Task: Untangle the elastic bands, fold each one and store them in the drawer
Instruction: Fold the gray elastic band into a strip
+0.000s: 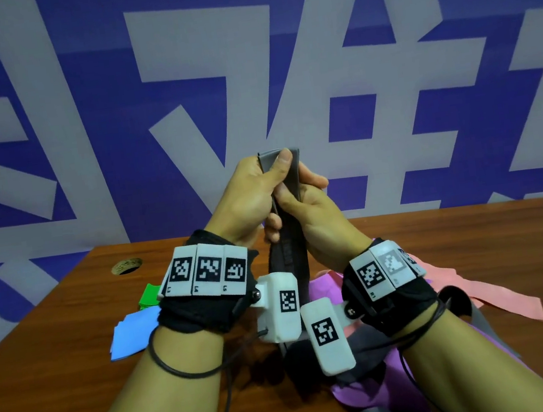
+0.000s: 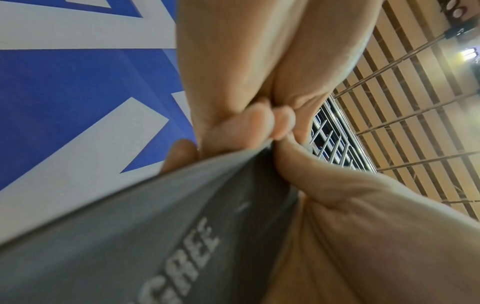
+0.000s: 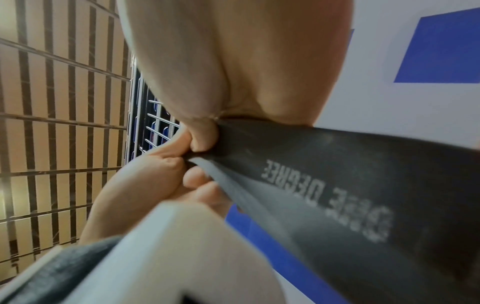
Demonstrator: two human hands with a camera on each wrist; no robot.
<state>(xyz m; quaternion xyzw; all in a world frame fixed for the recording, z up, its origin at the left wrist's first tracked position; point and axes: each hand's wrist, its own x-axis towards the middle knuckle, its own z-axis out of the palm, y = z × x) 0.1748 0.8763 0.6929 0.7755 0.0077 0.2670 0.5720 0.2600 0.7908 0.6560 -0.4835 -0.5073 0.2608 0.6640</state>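
1. grey elastic band (image 1: 288, 172) is held up in front of the chest, its long axis near upright; the loose length hangs down between the wrists to the wooden table (image 1: 58, 355).
2. left hand (image 1: 248, 195) pinches the top, thumb over the doubled end.
3. right hand (image 1: 311, 200) touches it just below, fingers curled round the strip.
4. pink band (image 1: 482, 295) and purple band (image 1: 322, 289) lie on the table; no drawer in view.

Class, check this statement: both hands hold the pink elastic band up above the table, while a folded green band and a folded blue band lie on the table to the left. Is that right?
Not quite. The band held by the left hand and right hand is the grey band, not pink; the head view shows it. The pink band lies on the table. The green band and blue band do lie at the left.
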